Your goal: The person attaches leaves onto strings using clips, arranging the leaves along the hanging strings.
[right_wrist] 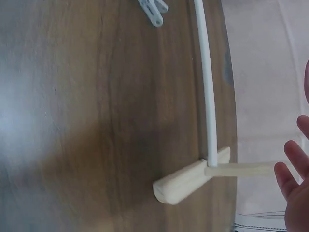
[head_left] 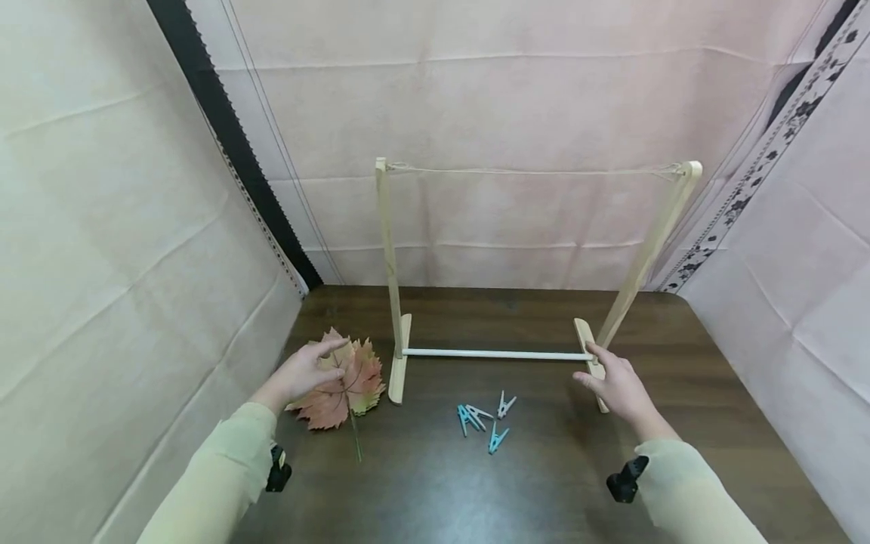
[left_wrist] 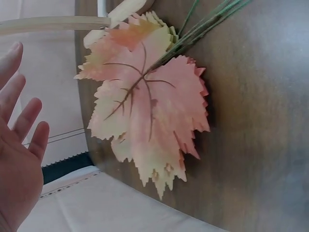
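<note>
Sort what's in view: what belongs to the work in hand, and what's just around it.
Seemingly part of the work:
Leaves, by the left hand
Wooden stand with its string, by the right hand
Clothespins, untouched, but probably meant for the string

Just around it:
Brown table
Pale cloth backdrop

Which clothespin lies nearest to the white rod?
The separate pale clothespin, uppermost in the head view; the blue clothespin below it and the cluster at left lie farther from the white rod.
</note>
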The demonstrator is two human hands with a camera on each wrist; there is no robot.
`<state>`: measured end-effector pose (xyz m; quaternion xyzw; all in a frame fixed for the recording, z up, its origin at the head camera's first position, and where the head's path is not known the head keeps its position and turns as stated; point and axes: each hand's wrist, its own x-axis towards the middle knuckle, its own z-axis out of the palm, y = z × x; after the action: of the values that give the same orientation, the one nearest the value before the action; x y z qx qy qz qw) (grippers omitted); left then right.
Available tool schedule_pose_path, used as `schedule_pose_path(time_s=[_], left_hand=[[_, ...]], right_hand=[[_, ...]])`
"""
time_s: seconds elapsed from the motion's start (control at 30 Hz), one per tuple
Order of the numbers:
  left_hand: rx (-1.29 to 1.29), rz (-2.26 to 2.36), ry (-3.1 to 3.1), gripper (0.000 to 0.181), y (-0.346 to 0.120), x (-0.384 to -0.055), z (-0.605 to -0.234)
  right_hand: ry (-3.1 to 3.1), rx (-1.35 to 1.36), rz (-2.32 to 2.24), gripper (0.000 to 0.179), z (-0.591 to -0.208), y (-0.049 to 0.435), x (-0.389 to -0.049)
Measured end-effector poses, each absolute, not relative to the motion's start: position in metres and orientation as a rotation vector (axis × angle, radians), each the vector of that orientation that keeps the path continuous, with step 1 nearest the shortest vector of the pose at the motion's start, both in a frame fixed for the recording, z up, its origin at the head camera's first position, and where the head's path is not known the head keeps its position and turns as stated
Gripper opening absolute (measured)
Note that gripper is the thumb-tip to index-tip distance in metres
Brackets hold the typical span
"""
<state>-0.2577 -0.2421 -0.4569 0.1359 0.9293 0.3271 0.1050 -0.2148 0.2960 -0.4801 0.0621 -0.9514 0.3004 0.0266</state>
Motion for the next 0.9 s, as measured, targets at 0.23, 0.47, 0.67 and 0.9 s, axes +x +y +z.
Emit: schedule_pose_path(time_s=[0.23,0.47,0.67,0.9], left_hand=[[0.458,0.959,2.796,0.053,-0.237,-0.255,-0.478],[0.474,1.113,2.764,0.043,-0.231,-0.240,-0.506],[0.417,1.212,2.757,0.038,-0.232,-0.229,-0.528],[0.390,1.233,2.776,0.032,-0.233,-0.221,-0.548]], right_hand=[[-2.878,0.174,1.001,0.066,-0.499,0.287,-0.208],[-2.889,0.263,1.119,0.065,-0.523,0.273,-0.201],[-2.876,0.307,1.168,0.069,-0.541,0.267,-0.194],[-2.879,0.272,1.169,0.062,-0.554,0.263,-0.185]])
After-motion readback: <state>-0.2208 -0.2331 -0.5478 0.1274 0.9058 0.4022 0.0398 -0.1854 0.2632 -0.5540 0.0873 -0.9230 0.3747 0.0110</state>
